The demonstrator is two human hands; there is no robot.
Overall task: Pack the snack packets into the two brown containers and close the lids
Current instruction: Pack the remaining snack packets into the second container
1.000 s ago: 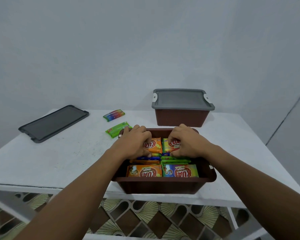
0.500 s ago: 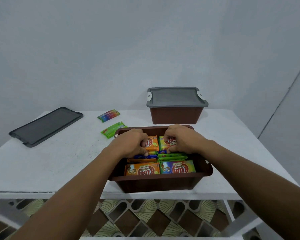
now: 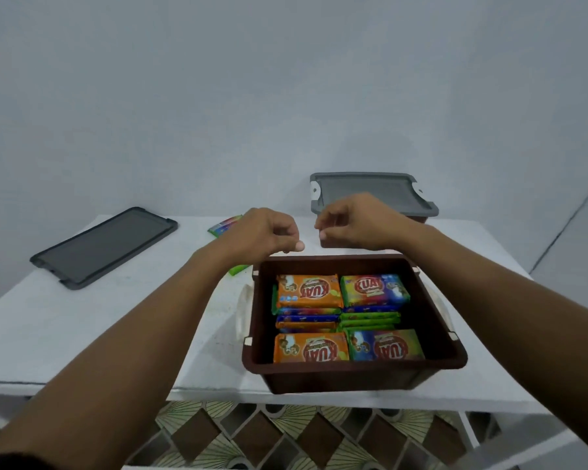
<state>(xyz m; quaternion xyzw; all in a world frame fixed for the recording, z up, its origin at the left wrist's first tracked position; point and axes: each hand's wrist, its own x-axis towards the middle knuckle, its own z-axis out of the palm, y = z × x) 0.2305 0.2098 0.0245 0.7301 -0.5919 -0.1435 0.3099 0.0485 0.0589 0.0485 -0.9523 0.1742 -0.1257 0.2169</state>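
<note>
**Both hands raised over the open container, holding nothing**

The left hand [image 3: 265, 232] and the right hand [image 3: 357, 222] hang side by side in the air above the far edge of the open brown container [image 3: 353, 376]. They are close together but not touching. On each, the fingers are curled in toward the palm with the thumb tip pointing at the other hand, and no packet shows in either one. Both bare forearms reach in from the lower corners.

Below them the open brown container stands on the near right part of the white counter [image 3: 82, 327], its front wall at the counter's near edge. The snack packets [image 3: 336, 320] fill it: two lie flat at the back — an orange one [image 3: 308, 291] on the left, a green and blue one [image 3: 374, 290] on the right — two more lie flat at the front, and a row between them stands on edge.

Behind the right hand stands the closed brown container [image 3: 336, 244], largely hidden by that hand, with its grey lid [image 3: 364, 189] on top. Two packets lie on the counter outside the containers: a rainbow packet [image 3: 224, 225] beyond the left hand and a green packet [image 3: 236, 269] just beside the open container's far left corner, both partly covered by the left wrist. A loose grey lid [image 3: 106, 245] lies flat at the far left of the counter, well apart from both containers. A patterned tile floor [image 3: 252, 435] shows under the counter.
</note>
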